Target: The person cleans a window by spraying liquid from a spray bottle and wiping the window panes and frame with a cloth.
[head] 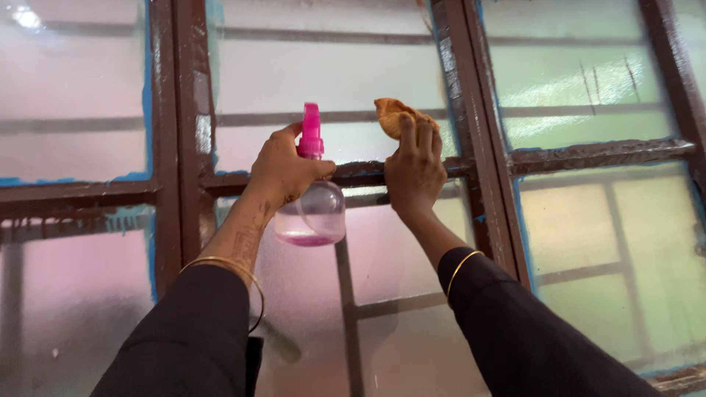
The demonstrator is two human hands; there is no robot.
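Pink spray bottle (315, 192) is gripped by left hand (283, 170); orange cloth (395, 115) is pinched by right hand (414, 173) against frosted glass (323, 73), which looks barely wiped yet.

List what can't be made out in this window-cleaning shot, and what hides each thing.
- Head view: the neck of the spray bottle is covered by the left hand.
- Most of the orange cloth is bunched behind the right hand and its fingers.
- Whatever lies beyond the frosted glass is blurred into colour.
- The window frame is cut off by every picture edge.
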